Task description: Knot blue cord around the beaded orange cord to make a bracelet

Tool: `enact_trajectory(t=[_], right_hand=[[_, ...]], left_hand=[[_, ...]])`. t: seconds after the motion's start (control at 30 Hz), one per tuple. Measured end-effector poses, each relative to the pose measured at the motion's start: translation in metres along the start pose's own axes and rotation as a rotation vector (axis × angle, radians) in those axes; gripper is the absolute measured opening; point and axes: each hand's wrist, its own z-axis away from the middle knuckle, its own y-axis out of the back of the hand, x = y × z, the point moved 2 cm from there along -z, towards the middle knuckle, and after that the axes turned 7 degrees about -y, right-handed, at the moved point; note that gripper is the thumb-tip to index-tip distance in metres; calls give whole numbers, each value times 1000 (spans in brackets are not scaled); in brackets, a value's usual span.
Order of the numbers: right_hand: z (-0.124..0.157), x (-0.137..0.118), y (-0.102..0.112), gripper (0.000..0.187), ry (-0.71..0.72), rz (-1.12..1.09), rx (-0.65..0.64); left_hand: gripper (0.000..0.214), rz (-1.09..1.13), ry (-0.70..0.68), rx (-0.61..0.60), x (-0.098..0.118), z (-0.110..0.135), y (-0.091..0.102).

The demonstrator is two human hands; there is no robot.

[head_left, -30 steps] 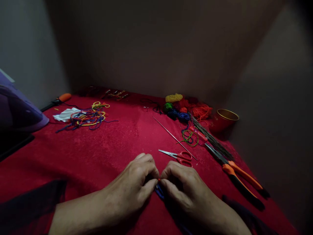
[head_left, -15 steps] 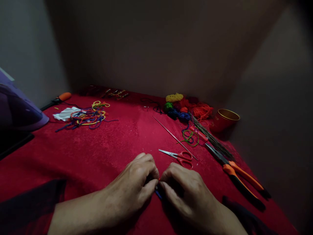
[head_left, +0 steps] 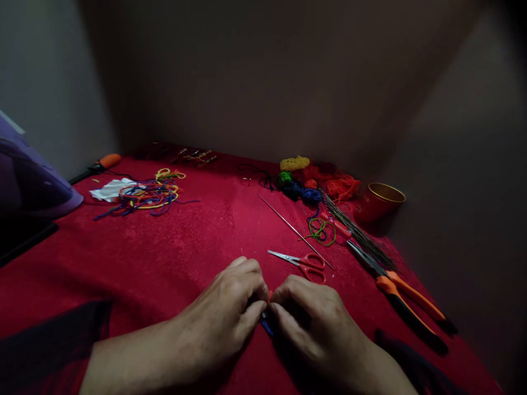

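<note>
Close together at the front of the red cloth, my left hand (head_left: 236,299) and my right hand (head_left: 315,310) both pinch a small piece of blue and red yarn (head_left: 267,325). Its blue end hangs below the fingertips and a bit of red shows between them; the fingers hide most of it. Just beyond my right hand lie small scissors (head_left: 302,264) with red handles, blades slightly apart and pointing left. A thin metal rod (head_left: 290,226) rests slantwise behind the scissors.
Long-nosed pliers (head_left: 391,285) with orange and black handles lie right, beside a bundle of thin sticks (head_left: 358,230). Yarn balls (head_left: 310,195) and a red cup (head_left: 379,203) stand behind. Tangled yarn (head_left: 150,197), a white scrap (head_left: 115,189) and a purple object (head_left: 33,175) are left.
Both hands keep their pinch in nearly the same place. Slightly more of the red yarn shows between the fingertips.
</note>
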Motion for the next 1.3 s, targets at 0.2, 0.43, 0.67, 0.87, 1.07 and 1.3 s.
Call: enact_trajectory(t=[0.2, 0.43, 0.67, 0.87, 1.07, 1.3], right_hand=[[0, 0, -4, 14, -10, 8, 1], [0, 1, -3, 14, -128, 23, -22], [-1, -3, 2, 17, -131, -38, -29], [-1, -3, 3, 16, -131, -38, -46], [-1, -2, 3, 16, -125, -50, -28], [1, -1, 2, 15, -100, -42, -31]], left_hand=[[19, 5, -33, -19, -1, 3, -1], [18, -25, -21, -32, 1, 0, -1], [18, -28, 6, -40, 1, 2, 0], [18, -41, -2, -40, 1, 2, -1], [16, -37, -14, -35, 1, 2, -1], [15, -38, -23, -41, 0, 2, 0]])
